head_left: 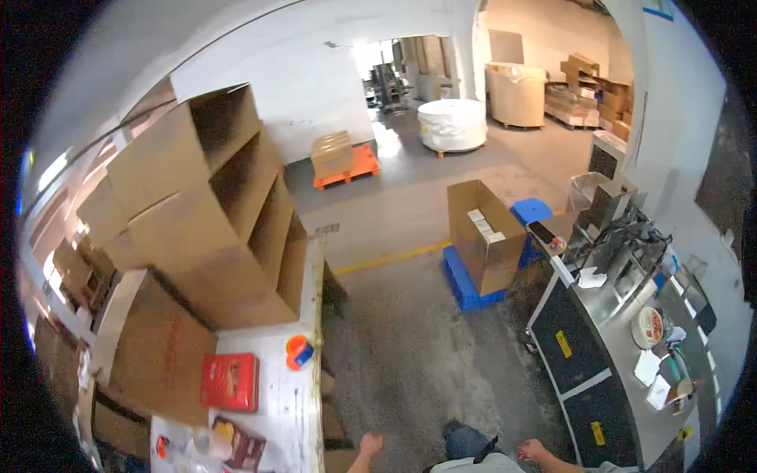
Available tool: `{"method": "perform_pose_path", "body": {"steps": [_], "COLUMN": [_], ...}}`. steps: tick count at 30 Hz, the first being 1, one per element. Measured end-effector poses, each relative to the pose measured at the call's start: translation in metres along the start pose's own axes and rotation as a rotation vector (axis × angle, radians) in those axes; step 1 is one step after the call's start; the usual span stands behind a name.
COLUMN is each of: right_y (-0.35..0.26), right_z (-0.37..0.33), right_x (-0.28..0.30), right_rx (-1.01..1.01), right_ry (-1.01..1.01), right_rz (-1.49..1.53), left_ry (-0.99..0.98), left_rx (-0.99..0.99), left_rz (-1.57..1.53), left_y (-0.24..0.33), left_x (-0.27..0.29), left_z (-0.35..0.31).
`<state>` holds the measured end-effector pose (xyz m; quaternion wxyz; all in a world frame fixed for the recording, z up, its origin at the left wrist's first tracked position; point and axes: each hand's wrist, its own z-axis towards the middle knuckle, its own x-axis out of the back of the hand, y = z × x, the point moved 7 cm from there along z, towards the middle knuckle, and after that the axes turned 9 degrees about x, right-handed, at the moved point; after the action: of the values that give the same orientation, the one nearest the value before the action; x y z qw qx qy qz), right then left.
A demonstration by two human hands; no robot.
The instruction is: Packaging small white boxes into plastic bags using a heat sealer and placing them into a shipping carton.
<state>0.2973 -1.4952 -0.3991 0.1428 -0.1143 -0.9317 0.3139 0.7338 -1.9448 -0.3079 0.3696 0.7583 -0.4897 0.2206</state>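
Observation:
My left hand (pixel 371 443) hangs low beside the front edge of the white table (pixel 272 359), fingers curled in, and nothing shows in it. On my other side, my right hand (pixel 533 450) hangs near the machine's dark front panel. Its fingers are curled too, and I make out nothing held in them. Neither hand touches the table or the machine. The white table bears a red tin box (pixel 230 381), an orange and blue tape-like roll (pixel 299 352) and a brown box (pixel 241 443).
Large open cardboard boxes (pixel 181 236) stand stacked on the table. Ahead, an open carton (pixel 482 244) with white boxes inside rests on a blue pallet (pixel 465 288). A metal machine (pixel 623 303) lines the right. An orange pallet (pixel 347 167) and a white-wrapped roll (pixel 453 124) stand farther off.

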Motion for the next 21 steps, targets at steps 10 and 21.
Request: {"method": "perform_pose_path", "body": {"steps": [10, 21], "right_y": [-0.277, -0.734], "right_z": [0.226, 0.518], "right_x": [0.015, 0.046], "right_rx": [-0.047, 0.490], "right_ry": [0.089, 0.123], "right_rz": [-0.179, -0.431], "left_ry": [-0.366, -0.487], "left_rx": [-0.288, -0.399], "left_rz": [-0.573, -0.562], "left_y": [0.387, 0.580], "left_x": [0.162, 0.280], "left_z": [0.044, 0.246]}}
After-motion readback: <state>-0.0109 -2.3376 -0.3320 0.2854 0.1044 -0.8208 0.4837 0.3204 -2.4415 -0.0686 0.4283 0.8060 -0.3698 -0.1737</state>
